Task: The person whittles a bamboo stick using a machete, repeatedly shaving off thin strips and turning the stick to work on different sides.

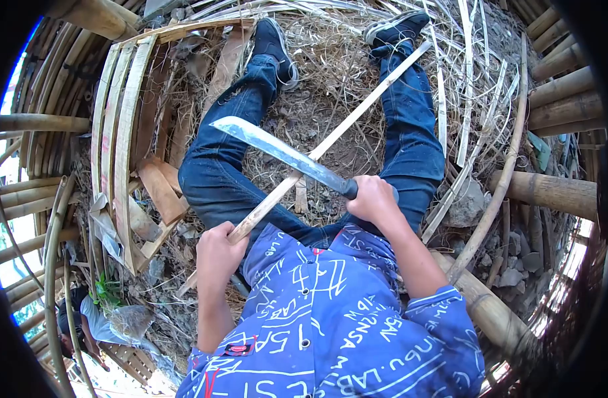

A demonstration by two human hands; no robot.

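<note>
My left hand (218, 255) grips the near end of a long, thin bamboo strip (357, 113) that runs up and to the right between my legs. My right hand (371, 199) is closed around the handle of a big knife (277, 151). The blade points up-left and lies across the strip, its edge touching the strip near the middle. I sit on the ground in blue jeans and a blue printed shirt, legs stretched forward.
Curved split bamboo slats (121, 132) lean at the left. Thick bamboo poles (549, 189) lie at the right. Dry shavings and thin strips (463, 99) cover the ground. Another person (85, 322) crouches at the lower left.
</note>
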